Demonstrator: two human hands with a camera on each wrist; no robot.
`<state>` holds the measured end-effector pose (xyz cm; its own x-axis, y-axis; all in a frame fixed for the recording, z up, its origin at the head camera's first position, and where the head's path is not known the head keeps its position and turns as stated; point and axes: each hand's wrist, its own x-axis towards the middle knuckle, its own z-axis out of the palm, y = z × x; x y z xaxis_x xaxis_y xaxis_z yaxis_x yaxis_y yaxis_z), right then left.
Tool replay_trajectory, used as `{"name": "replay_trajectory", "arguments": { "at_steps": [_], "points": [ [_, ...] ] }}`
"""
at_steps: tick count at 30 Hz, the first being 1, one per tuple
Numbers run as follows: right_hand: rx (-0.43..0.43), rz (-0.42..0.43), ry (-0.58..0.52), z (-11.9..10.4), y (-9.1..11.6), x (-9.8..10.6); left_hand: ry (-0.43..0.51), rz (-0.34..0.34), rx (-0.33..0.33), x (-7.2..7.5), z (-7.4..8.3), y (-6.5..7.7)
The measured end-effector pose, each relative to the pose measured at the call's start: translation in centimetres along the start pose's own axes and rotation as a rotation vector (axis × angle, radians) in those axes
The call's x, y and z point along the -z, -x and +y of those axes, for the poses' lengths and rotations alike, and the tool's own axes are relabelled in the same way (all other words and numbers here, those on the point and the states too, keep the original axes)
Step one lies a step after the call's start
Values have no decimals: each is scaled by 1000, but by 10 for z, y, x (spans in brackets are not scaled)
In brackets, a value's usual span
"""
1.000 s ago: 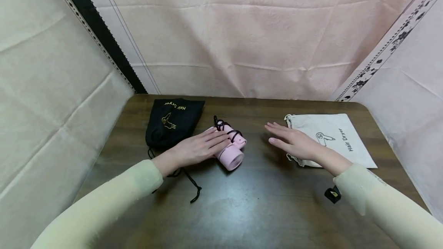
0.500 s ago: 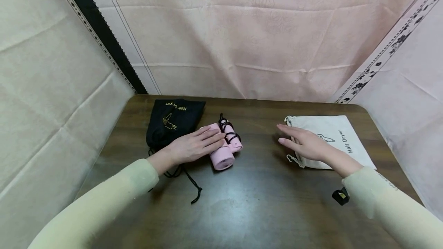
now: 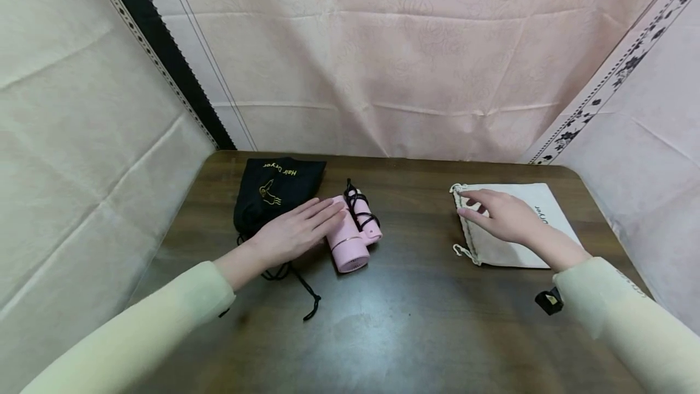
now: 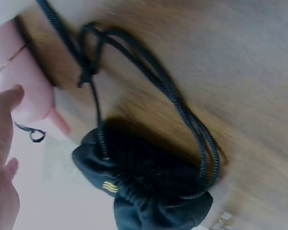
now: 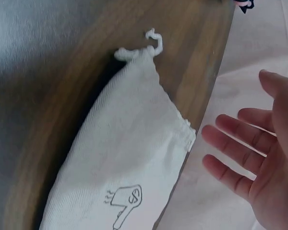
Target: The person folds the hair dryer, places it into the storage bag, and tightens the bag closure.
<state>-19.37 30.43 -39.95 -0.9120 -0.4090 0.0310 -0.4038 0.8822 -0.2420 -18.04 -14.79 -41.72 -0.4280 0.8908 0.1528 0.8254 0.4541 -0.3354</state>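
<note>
A folded pink hair dryer [image 3: 350, 251], its black cord wound round the handle, lies left of centre on the table. Over its left side reach the straight fingers of my left hand [image 3: 287, 233]. In the left wrist view, fingertips touch the dryer's pink body [image 4: 31, 93]. My right hand [image 3: 505, 214] hovers over a white drawstring bag [image 3: 492, 251], loosely bent fingers near its gathered mouth and holding nothing. A hair dryer outline [image 5: 127, 203] is printed on this bag. Beside my left hand sits a full-looking black drawstring pouch [image 3: 276, 190] with gold "Hair Dryer" lettering.
The pouch's black drawstring [image 3: 308, 290] trails towards the front of the brown wooden table [image 3: 383, 333]. Pale cloth [image 3: 372, 65] hangs behind the table and along both sides. A small black device [image 3: 549, 301] sits at the right wrist.
The hair dryer has shifted slightly left with my left hand, which has since drawn back a little. My right hand has moved right over the white bag, its fingers bending more.
</note>
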Motion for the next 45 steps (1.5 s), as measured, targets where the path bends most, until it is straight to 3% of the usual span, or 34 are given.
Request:
{"name": "replay_trajectory", "arguments": {
  "at_steps": [5, 11, 15, 22, 33, 37, 45],
  "points": [
    [-37, -4, 123, 7, -1, 1, 158, 33, 203, 16, 13, 1],
    [-24, -16, 194, 13, 1, -2, 335, 33, 498, 32, 40, -5],
    [-31, -42, 226, 16, 1, -6, 381, 48, 608, 36, 63, -15],
    [-51, -65, 256, 18, 1, -11, 343, 26, 671, 30, 94, -39],
    [-67, -71, 312, 26, -4, -22, 200, -9, 774, 7, 102, -60],
    [-72, -83, 312, 29, -5, -26, 196, 4, 763, 1, 101, -60],
    [-79, -86, 308, 30, -7, -32, 257, 38, 682, -4, 91, -54]
  ]
}}
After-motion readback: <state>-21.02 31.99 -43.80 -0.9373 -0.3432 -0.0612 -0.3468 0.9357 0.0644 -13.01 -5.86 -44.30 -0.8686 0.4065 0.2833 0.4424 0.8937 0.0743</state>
